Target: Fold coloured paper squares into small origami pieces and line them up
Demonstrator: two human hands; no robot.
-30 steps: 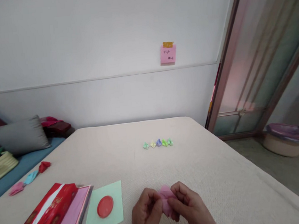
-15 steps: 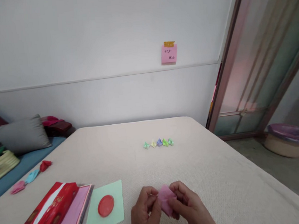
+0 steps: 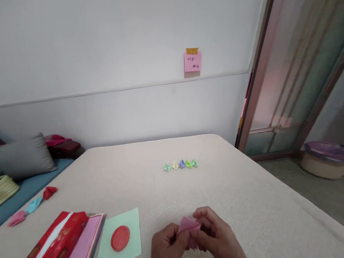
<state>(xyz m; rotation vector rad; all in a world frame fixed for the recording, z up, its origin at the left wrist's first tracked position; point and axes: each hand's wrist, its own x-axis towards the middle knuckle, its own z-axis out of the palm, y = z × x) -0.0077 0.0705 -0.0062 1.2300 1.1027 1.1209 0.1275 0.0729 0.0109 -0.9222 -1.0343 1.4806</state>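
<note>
Both my hands meet at the bottom centre over the beige table [image 3: 256,202]. My left hand [image 3: 166,252] and my right hand [image 3: 219,241] pinch a small folded piece of pink paper [image 3: 188,227] between their fingertips, just above the cloth. Further back on the table lies a row of several small folded paper shapes [image 3: 181,164] in green, yellow and blue. To the left of my hands a light green sheet [image 3: 129,229] carries a round red lid [image 3: 120,238].
A red packet [image 3: 57,241] lies on a stack of pink paper [image 3: 86,249] at the lower left. Pink, blue and red folded pieces [image 3: 31,205] sit near the left edge. A grey cushion [image 3: 20,156] is beyond. A pink note [image 3: 193,61] hangs on the wall.
My fingers have worked the pink paper: it now stands as a flatter peaked fold, and my left hand has dropped slightly. Everything else on the table stayed put.
</note>
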